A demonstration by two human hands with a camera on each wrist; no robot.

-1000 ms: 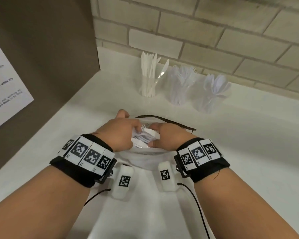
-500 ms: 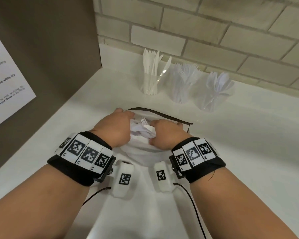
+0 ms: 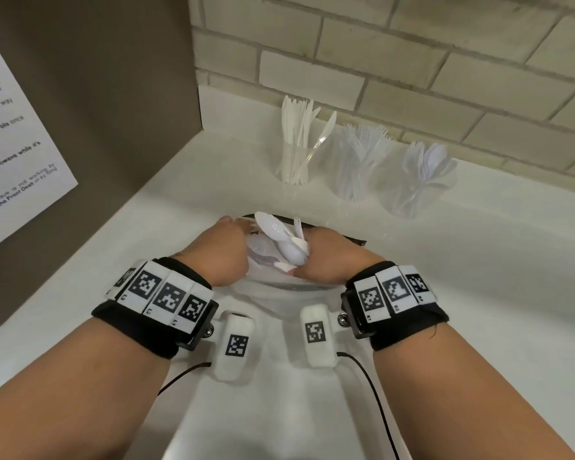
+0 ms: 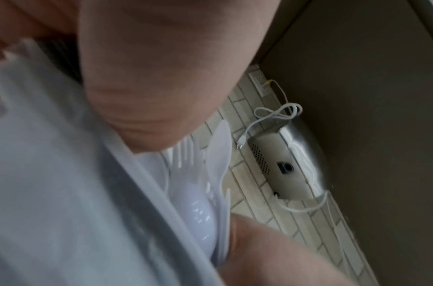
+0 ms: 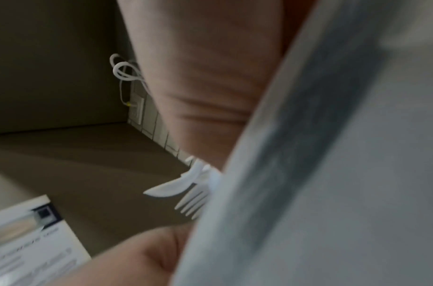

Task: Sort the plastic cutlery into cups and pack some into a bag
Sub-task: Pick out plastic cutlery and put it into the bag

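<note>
Showing a white bag (image 3: pixel 273 376) lying flat on a pale counter (image 3: pixel 478 293), its dark-edged mouth turned toward three clear cups at the brick wall (image 3: pixel 412 61). A bundle of white plastic cutlery (image 3: pixel 284 242) stands at the mouth of the bag, half in and half out; a glossy spoon bowl and fork tines show above the opening. In the left wrist view the same cutlery (image 4: pixel 205 174) sits against the translucent bag edge, with a spoon, fork tines and a knife blade told apart. In the right wrist view a knife tip and fork tines (image 5: pixel 183 195) stick out past the bag wall.

Beyond the bag, the left cup (image 3: pixel 296 167) holds knives, the middle cup (image 3: pixel 356 171) holds forks, and the right cup (image 3: pixel 419 180) holds spoons; the three stand close together in a row.

The left hand (image 3: pixel 219 250) rests at the left side of the bag mouth, palm down, fingers curled over the bag edge. The right hand (image 3: pixel 329 257) lies at the right side of the mouth, fingers curled round the handles of the cutlery. Both forearms reach forward over the bag, each wrist wearing a black band with square black-and-white marker tiles.

To the left of the bag, a white printed notice (image 3: pixel 17 154) hangs on a brown side panel (image 3: pixel 113 94). Readable fragments include "give way", "controls once", "microwave while it's" and "at the Front Desk"; the rest is cut off or too blurred.
</note>
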